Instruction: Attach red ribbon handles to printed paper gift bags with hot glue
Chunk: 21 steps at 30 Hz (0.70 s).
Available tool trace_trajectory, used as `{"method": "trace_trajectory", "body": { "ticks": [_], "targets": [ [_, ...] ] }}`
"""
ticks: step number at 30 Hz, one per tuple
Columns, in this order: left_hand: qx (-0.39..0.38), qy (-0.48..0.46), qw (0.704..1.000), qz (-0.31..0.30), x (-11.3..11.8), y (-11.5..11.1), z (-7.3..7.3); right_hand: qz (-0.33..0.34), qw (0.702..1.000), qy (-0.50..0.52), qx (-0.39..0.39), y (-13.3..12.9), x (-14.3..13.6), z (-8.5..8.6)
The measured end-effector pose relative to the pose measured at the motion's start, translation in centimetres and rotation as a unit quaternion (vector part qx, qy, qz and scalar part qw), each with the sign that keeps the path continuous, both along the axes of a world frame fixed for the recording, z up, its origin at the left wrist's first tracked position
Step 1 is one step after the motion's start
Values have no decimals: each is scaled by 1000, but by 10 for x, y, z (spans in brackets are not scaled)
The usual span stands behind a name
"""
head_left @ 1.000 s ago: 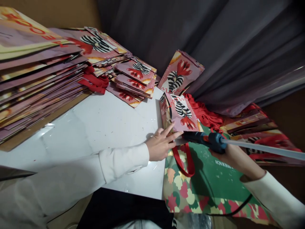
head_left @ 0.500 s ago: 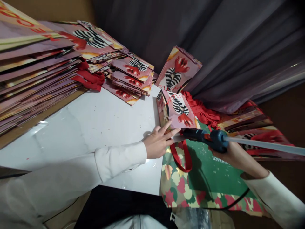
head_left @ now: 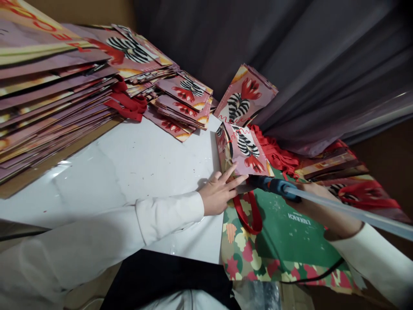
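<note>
Two bare hands work at a small pink paper bag (head_left: pixel 248 150) with a striped print. The left hand (head_left: pixel 217 197) is spread, fingertips resting on the bag's near edge; the right hand (head_left: pixel 311 200) is wrapped round a blue glue gun (head_left: pixel 280 187), whose tip is hard to make out. Working well here likely means steadying the paper lightly, fingers clear of the nozzle. The bag lies just ahead of the left fingertips, touching them, near a red ribbon loop (head_left: pixel 258 221).

On my screen, both sleeves (head_left: pixel 97 234) are off-white. I see a wide left cuff (head_left: pixel 171 215) and black clothing (head_left: pixel 161 280).
</note>
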<state>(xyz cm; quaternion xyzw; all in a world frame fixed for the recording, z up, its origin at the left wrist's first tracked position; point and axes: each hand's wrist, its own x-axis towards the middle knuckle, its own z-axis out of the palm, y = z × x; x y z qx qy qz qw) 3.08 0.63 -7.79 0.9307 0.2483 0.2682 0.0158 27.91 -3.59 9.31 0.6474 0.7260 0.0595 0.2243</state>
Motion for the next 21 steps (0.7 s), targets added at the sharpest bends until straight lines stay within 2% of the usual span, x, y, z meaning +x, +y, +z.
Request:
{"method": "trace_trajectory", "body": {
  "ticks": [6, 14, 17, 21],
  "targets": [
    [0, 2, 1000, 15, -1, -4, 2, -4, 999, -32, -20, 1, -5, 6],
    [-15, 18, 1000, 7, -4, -4, 8, -24, 995, -54, -86, 9, -47, 17],
    [-10, 9, 1000, 7, -3, -4, 7, -19, 996, -44, -76, 8, -37, 12],
    [-7, 7, 1000, -9, 0, 1, 0, -20, 999, 26, -5, -2, -1, -1]
  ]
}}
